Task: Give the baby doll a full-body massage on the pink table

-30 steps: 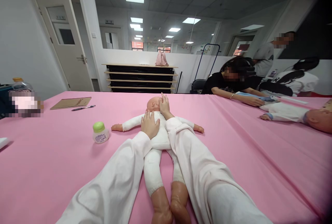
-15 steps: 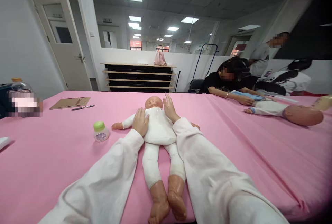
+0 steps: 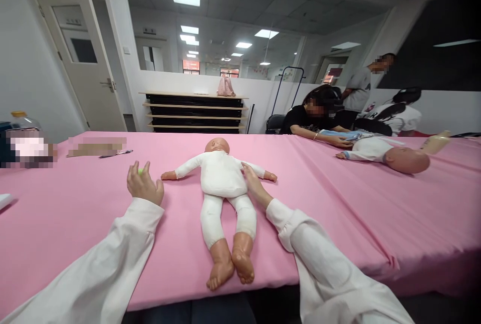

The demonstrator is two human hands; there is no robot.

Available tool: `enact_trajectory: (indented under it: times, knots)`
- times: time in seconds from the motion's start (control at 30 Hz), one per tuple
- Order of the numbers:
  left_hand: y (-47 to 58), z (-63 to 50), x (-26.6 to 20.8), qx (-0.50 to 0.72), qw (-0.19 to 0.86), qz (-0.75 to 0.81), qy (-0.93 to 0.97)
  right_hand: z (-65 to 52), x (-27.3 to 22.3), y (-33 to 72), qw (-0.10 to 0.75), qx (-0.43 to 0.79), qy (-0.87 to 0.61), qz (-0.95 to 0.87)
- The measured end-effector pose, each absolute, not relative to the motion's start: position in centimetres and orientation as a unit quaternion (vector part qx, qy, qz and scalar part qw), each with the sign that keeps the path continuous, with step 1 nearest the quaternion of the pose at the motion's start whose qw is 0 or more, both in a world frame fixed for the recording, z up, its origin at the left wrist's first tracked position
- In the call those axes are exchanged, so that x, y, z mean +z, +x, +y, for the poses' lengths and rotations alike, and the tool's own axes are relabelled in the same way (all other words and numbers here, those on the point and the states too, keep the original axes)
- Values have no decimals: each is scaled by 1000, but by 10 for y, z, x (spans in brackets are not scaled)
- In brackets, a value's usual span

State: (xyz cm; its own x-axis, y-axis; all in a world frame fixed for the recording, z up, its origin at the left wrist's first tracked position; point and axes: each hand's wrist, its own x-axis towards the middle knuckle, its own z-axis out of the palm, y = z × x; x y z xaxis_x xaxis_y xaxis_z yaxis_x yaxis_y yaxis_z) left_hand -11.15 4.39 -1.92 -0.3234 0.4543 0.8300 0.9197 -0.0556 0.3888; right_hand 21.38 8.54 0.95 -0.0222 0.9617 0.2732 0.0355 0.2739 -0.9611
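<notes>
At the far left, well to the left of the left hand, a white object lies partly out of view on a counter covered in pink cloth. Beyond it stands a clear bottle with an orange cap, its lower part blurred out. Nearer the left hand, on its far left side, are a brown flat item, also blurred, and a pen.

The left hand, in a white sleeve, is raised with fingers spread and curved. A green lid shows between the fingers; the hand hides the rest, and whether it touches the lid cannot be told.

Between the two hands, a baby doll in a white body covering lies with arms stretched out, head at the far end and bare feet towards the wearer.

The right hand is open and flat, fingers together, holding nothing. It is at the torso's right side, its fingertips in front of the doll's arm; contact is unclear.

Farther right, well beyond the right hand, a person in black leans over, hands at a second doll. A pale yellow bottle is just past that doll's head.
</notes>
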Motion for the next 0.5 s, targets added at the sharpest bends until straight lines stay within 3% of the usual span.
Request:
enact_trajectory:
  times: [0.13,0.2,0.33,0.5]
  knots:
    - [-108,43,-18,-484,210,-694,-489,76,41,192,576,404,-395,-590]
    - [-109,43,-21,-483,177,-719,-467,66,53,180,541,496,-314,-603]
    - [-112,44,-23,-465,97,-747,-465,45,52,166,389,762,-152,-494]
    - [-111,40,-17,-435,72,-744,-502,35,33,168,317,858,-124,-385]
